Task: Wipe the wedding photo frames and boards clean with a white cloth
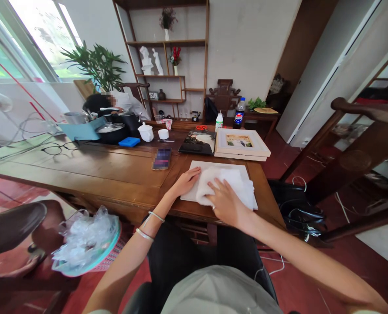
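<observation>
On the wooden table in front of me lies a flat white board (186,197), seen in the head view. A fluffy white towel (239,186) rests bunched and folded over most of it. My right hand (226,201) grips the towel from above, its fingers spread and pressed into the pile. At the board's left edge, my left hand (188,179) lies flat with the fingers stretched out. The towel covers the middle of the board, so that part of its surface is hidden.
Behind the board are a framed picture (241,141) and a dark album-like panel (197,143). A phone (161,158) lies to the left. Farther back stand a cola bottle (239,114) and a white teapot (145,132). A basket of plastic bags (105,257) is on the floor.
</observation>
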The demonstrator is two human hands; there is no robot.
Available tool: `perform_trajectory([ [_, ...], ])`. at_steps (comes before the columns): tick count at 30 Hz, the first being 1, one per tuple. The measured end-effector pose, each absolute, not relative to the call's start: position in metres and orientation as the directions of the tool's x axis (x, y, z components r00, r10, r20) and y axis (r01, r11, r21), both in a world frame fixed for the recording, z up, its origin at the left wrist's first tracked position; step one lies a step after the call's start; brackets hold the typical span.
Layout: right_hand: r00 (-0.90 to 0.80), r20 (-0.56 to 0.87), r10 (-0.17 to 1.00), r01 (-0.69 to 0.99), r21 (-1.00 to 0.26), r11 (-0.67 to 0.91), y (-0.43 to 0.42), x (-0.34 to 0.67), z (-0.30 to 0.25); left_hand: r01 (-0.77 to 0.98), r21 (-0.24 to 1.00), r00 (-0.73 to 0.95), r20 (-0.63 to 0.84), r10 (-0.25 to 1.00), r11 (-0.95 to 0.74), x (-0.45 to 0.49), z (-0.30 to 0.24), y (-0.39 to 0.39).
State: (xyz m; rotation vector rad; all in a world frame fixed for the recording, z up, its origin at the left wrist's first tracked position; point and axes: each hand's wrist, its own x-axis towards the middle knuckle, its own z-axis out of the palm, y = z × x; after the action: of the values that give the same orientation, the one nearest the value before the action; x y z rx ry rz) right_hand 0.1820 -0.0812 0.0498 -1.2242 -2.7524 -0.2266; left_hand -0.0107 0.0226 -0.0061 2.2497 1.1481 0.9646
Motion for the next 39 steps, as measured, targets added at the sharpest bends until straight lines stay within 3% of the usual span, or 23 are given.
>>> perform_trajectory([
  [6, -0.679, 0.173, 0.714, 0.724, -0.006, 0.69, -0.084, 0.185, 0.054, 0.505, 0.66, 0.408, 0.385, 0.828, -0.556, -0.011, -0.005, 0.022],
  [13, -0.525, 0.245, 0.815, 0.847, 0.052, 0.529, -0.022, 0.177, 0.049, 0.493, 0.675, 0.395, 0.388, 0.833, -0.549, -0.009, -0.002, 0.021],
  [21, -0.709, 0.21, 0.674, 0.698, 0.074, 0.712, -0.117, 0.144, 0.043, 0.514, 0.708, 0.332, 0.357, 0.873, -0.484, -0.007, -0.002, 0.018],
  [25, -0.768, 0.156, 0.621, 0.627, -0.017, 0.779, -0.132, 0.161, 0.055, 0.535, 0.65, 0.366, 0.397, 0.842, -0.539, -0.006, -0.003, 0.017],
  [34, -0.535, 0.192, 0.823, 0.791, -0.226, 0.568, -0.022, 0.215, 0.071, 0.565, 0.588, 0.401, 0.417, 0.816, -0.579, -0.006, -0.002, 0.015],
  [39, -0.5, 0.209, 0.84, 0.774, -0.328, 0.542, 0.035, 0.19, 0.069, 0.568, 0.583, 0.388, 0.434, 0.813, -0.582, -0.007, -0.003, 0.016],
])
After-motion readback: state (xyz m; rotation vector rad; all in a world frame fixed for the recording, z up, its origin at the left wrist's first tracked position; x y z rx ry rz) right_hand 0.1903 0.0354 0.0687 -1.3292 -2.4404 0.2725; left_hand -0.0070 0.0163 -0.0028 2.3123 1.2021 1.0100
